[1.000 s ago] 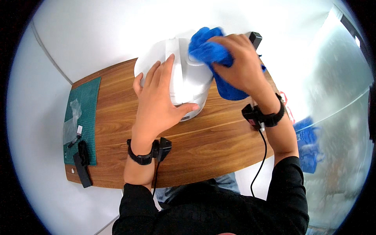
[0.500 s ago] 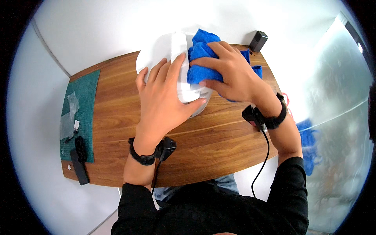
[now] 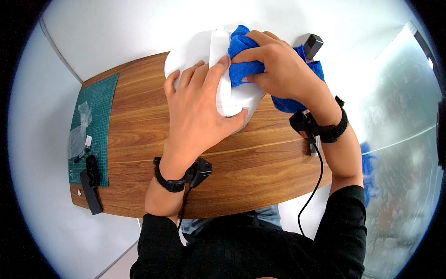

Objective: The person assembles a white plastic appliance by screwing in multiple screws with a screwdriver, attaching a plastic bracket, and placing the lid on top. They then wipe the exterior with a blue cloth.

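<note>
A white, smooth, rounded plastic appliance [image 3: 190, 44] stands at the far middle of the table, with a raised strip running along its top; its exact kind I cannot tell. Across its left and near part lies my left hand [image 3: 195, 100], fingers bent and spread, thumb at the near end, gripping it. My right hand [image 3: 283, 67] is closed on a bunched blue cloth [image 3: 245, 72], which touches the appliance's right side. Part of the cloth hangs out behind and below my right hand. My hands hide much of the appliance.
On the brown wooden table [image 3: 139, 135], a green cutting mat [image 3: 100, 111] carries a clear plastic bag [image 3: 80, 125] and a dark case [image 3: 92, 195] lies over its near edge. A black box-shaped thing [image 3: 314, 45] stands far right. Beyond is a white wall [image 3: 121, 32]; frosted glass [image 3: 404, 176] is right.
My right hand has slid the blue cloth slightly away and to the right along the appliance. The appliance has shifted a little the same way, with my left hand still on it.
</note>
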Tool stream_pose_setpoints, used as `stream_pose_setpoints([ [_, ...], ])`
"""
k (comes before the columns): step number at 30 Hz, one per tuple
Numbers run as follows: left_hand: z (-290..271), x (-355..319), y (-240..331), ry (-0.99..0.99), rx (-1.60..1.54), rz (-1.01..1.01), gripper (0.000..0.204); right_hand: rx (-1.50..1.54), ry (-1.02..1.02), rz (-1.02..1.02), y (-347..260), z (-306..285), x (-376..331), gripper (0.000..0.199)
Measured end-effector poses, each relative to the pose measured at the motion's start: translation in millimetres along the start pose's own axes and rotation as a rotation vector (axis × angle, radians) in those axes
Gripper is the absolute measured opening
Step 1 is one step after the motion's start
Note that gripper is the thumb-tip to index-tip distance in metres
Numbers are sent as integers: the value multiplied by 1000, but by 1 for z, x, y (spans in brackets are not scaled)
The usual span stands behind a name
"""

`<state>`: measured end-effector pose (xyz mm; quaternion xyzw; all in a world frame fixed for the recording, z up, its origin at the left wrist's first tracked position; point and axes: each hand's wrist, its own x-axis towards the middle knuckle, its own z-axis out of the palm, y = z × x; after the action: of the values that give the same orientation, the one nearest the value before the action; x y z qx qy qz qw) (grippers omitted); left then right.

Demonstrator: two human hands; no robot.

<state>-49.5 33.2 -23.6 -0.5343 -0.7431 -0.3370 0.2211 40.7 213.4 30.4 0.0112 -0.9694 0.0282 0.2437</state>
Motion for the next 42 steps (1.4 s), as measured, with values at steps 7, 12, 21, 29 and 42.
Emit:
stream_pose_setpoints([
  [7, 3, -1, -2, 12, -9, -10, 89, -30, -84, 42, 13, 0, 24, 32],
  [12, 4, 1, 0, 6, -1, -9, 89, -78, -104, 257, 31, 10, 43, 35],
  [21, 2, 1, -1, 12, 8, -4, 89, -191, -40, 288, 61, 35, 66, 34],
  [29, 4, 1, -2, -3, 12, -28, 89, -58, -167, 189, 56, 14, 42, 45],
  [42, -1, 2, -4, -26, 3, -15, 87, -56, -251, 253, 60, 19, 76, 42],
])
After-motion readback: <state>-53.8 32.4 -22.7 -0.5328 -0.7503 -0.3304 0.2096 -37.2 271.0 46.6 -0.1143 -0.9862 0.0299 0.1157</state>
